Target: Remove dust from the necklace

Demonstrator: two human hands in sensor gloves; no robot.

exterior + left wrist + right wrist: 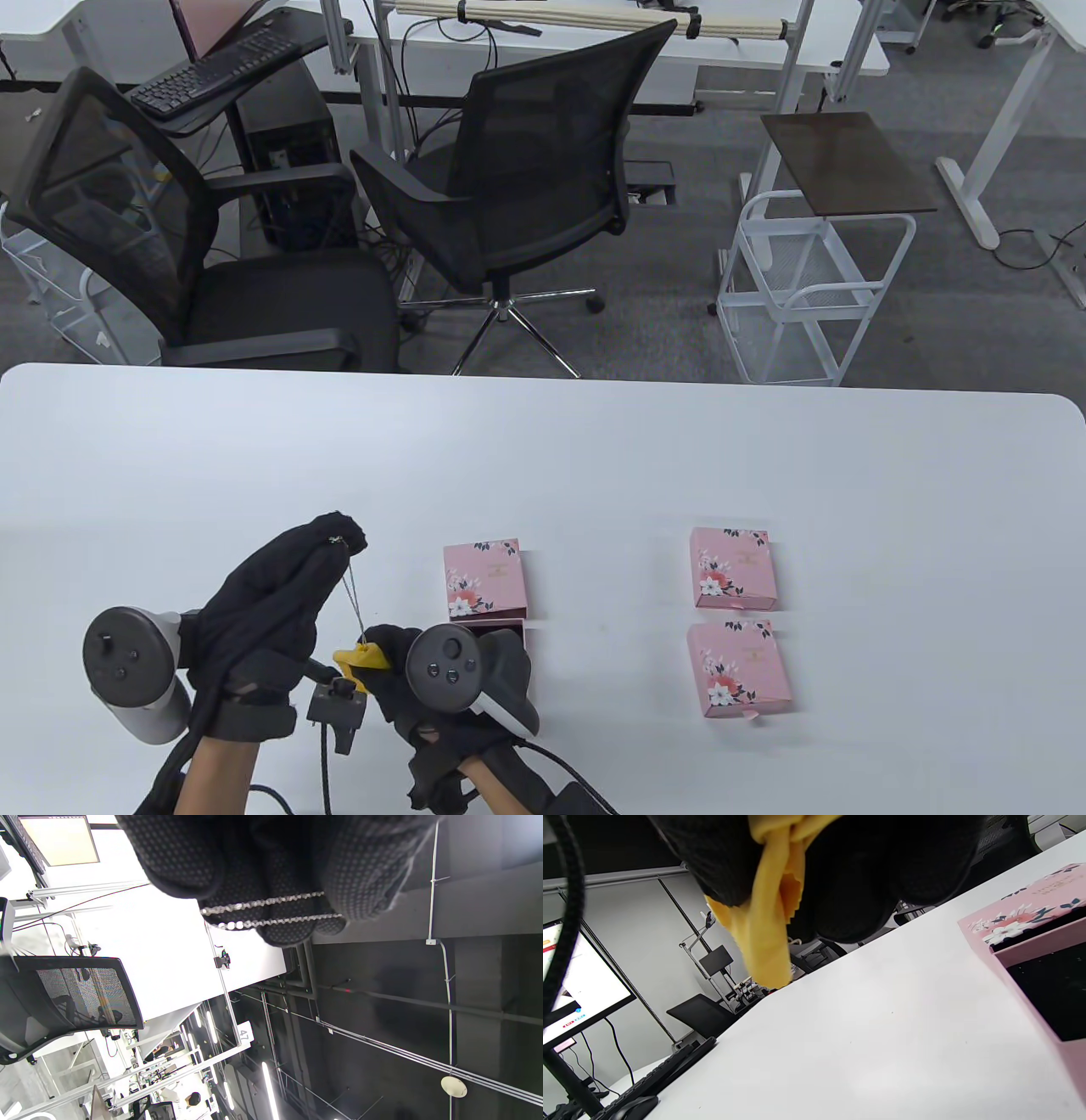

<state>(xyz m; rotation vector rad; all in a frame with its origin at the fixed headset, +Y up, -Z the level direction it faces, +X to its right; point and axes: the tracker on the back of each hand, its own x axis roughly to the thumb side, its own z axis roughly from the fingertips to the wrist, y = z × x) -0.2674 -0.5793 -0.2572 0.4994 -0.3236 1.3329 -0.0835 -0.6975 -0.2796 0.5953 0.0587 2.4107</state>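
Left hand [280, 586] pinches the chain [355, 598] at its fingertips, strands hanging down to the right hand [424, 679], which clamps a yellow cloth [363, 656] round the lower end; a hard pull could likely snap it or slip it free.

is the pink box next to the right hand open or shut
Open: the pink box's drawer is slid out, dark lining showing. Contents: cannot tell.

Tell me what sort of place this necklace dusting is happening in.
Most likely an office or lab workspace, not a home. Beyond the white table stand mesh office chairs, a keyboard on a desk with a computer tower below, and more white height-adjustable desks on grey carpet.
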